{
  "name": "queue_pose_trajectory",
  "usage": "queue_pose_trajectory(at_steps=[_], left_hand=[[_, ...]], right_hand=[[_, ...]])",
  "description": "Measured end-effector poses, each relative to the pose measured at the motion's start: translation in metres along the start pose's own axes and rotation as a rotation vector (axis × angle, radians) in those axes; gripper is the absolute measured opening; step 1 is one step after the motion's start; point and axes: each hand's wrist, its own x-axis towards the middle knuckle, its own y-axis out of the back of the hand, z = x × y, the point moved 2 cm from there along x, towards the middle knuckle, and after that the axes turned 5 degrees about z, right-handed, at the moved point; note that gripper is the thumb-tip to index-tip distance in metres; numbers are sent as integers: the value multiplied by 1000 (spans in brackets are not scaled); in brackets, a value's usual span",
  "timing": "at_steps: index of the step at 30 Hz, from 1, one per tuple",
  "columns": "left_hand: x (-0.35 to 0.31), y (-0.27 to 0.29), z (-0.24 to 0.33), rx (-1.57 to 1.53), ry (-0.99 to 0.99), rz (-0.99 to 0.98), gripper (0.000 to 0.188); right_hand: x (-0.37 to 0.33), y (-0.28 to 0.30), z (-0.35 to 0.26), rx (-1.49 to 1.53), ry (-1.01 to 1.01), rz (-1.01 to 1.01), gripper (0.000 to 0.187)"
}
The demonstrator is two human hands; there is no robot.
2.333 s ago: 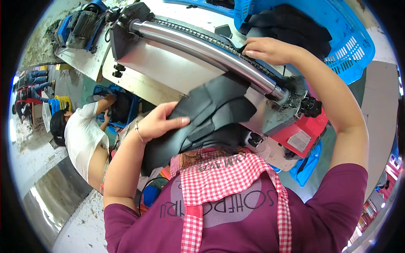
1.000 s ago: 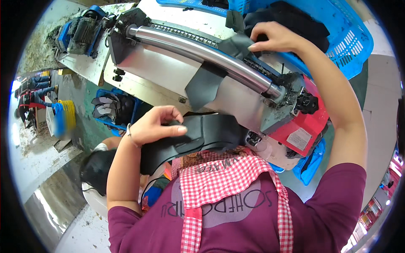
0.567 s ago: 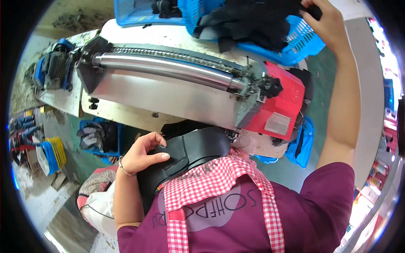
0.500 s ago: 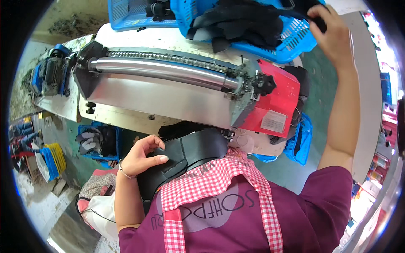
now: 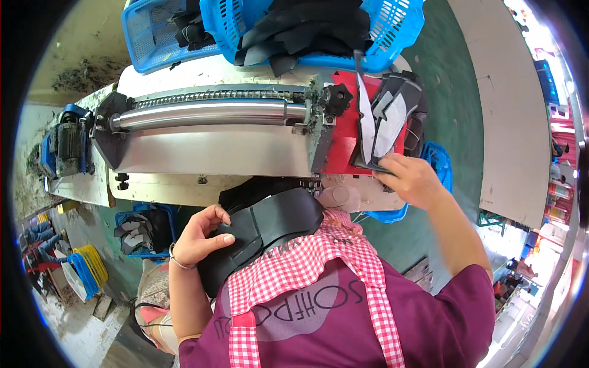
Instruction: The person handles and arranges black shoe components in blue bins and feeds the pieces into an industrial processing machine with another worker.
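My right hand [image 5: 410, 178] pinches the near end of some black cut leather pieces with pale grey-white backing [image 5: 392, 116], held over the red end cover [image 5: 345, 153] of the machine. The pieces fan slightly apart, and one narrow strip stands off to the left. My left hand [image 5: 205, 238] rests at the left edge of a stack of smooth black leather pieces [image 5: 270, 218] on my lap. Its thumb and forefinger are apart over the stack; the other fingers are partly hidden. Just ahead lies the machine's long steel roller [image 5: 208, 115].
Blue plastic baskets [image 5: 402, 30] of dark pieces stand behind the machine. Another blue basket [image 5: 144, 230] with grey and black pieces sits low at the left. A black knob [image 5: 337, 100] juts from the roller's right end. A motor [image 5: 66, 141] sits at the far left.
My right hand has come from the basket at the back right down to the machine's red end, bringing the pale-backed pieces. My left hand stays by the stack. The view has shifted slightly.
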Motion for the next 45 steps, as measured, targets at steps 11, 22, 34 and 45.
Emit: queue_pose_trajectory(at_steps=[11, 22, 34, 45], left_hand=[[-10, -7, -2, -23, -36, 10, 35], [-5, -7, -6, -22, 4, 5, 42], [-10, -4, -4, -25, -50, -13, 39], [-13, -1, -11, -50, -54, 4, 41]], right_hand=[[21, 112, 49, -639, -407, 660, 23], [-16, -23, -57, -58, -198, 103, 32], [-4, -72, 28, 316, -1104, 584, 44], [-18, -56, 62, 1001, -1224, 668, 62]])
